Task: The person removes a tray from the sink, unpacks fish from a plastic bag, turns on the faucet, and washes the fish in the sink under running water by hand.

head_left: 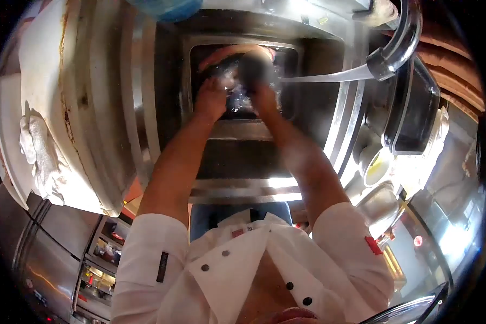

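Both my hands are in a dark rectangular pan point(291, 110) set in a metal sink point(167, 81). Shiny water and a pale, glistening mass point(237, 101) show between them; its kind cannot be made out. Along the pan's far side curves a long pinkish strip point(232, 50). My left hand point(211, 98) is at the pan's left side, its fingers curled at the pale mass. On the right, my right hand point(263, 100) reaches in, its fingers hidden behind a dark blurred spot. From the faucet point(386, 62) a stream of water point(329, 77) shoots left toward the pan.
A white board point(43, 70) with rusty stains stands at the left, a crumpled white cloth point(40, 156) on it. To the right are a black tray point(416, 108), a white bowl point(378, 167) and a metal bowl point(378, 205). Something blue point(167, 8) sits at the top edge.
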### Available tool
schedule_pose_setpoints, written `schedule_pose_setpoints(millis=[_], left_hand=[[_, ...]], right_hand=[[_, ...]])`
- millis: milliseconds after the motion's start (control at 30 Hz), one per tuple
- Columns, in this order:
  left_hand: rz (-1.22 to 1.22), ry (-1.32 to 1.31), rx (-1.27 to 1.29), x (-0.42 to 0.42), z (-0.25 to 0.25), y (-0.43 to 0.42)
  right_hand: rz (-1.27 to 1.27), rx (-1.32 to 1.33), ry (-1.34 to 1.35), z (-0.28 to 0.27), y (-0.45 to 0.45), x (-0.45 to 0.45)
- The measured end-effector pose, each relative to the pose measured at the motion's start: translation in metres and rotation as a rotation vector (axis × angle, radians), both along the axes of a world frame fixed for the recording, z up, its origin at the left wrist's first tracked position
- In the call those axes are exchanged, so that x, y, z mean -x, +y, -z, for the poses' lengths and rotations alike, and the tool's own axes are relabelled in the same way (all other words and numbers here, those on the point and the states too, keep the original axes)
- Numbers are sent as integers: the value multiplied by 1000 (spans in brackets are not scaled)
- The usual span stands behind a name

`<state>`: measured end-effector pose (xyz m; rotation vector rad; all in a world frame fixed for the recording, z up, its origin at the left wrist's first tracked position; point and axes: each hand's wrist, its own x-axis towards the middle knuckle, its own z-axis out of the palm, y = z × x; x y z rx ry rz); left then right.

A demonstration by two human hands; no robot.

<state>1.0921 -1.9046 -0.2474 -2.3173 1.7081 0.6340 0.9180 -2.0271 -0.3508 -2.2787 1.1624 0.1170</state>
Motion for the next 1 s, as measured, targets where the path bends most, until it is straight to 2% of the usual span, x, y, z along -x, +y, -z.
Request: schedule_pose_setpoints(millis=[67, 133, 167, 200, 267, 300, 333, 367, 400, 433, 500, 533, 600, 633, 667, 700, 767, 800, 867, 933, 967, 1000], left_hand=[[-62, 54, -17, -3, -12, -4], [-87, 156, 93, -2, -21, -3], [-88, 158, 92, 1, -19, 2], [-91, 186, 177, 5, -18, 6], [-91, 208, 256, 6, -17, 11], [-140, 202, 213, 4, -21, 7], [-190, 195, 169, 1, -25, 3], [-394, 144, 297, 8, 18, 18], [-392, 142, 291, 10, 42, 24], [-667, 239, 341, 11, 59, 27], [-950, 336, 388, 12, 56, 30], [-958, 345, 347, 12, 51, 33], [-967, 362, 313, 3, 28, 22], [-1016, 610, 141, -4, 16, 16], [-1050, 855, -33, -8, 13, 13], [-1055, 860, -30, -7, 14, 12], [-1286, 1158, -4, 1, 12, 9], [-1286, 1162, -3, 5, 17, 6], [-1508, 1335, 134, 8, 18, 3], [-1495, 1326, 178, 7, 11, 6], [-1475, 1321, 230, 4, 6, 5], [-1474, 1315, 227, 4, 9, 7]], right_hand=[[241, -10, 102, -48, -33, 6], [144, 99, 4, -68, -50, 7], [192, -91, -5, -123, -41, -15], [193, -96, -4, -106, -27, -18], [107, -167, -296, -61, 6, -20], [-113, -89, -336, -55, 15, -26], [-154, -105, -373, -50, 24, -31], [-195, -123, -408, -41, 33, -35], [-191, -129, -410, -30, 28, -31], [-262, -64, -266, -20, 16, -24], [-293, -60, 179, -39, 2, -29], [-297, -60, 181, -52, -5, -31], [-54, -113, 157, -78, -19, -32], [-18, 21, 30, -82, -23, -25], [-26, 25, 33, -88, -26, -25], [47, -49, 58, -94, -27, -24], [118, -122, 91, -103, -18, -20], [56, -123, 7, -103, -4, -23], [-128, -103, -250, -100, 18, -33], [-301, -229, -315, -93, 20, -39], [-300, -229, -320, -67, 15, -36], [-290, -113, -205, -26, 9, -24]])
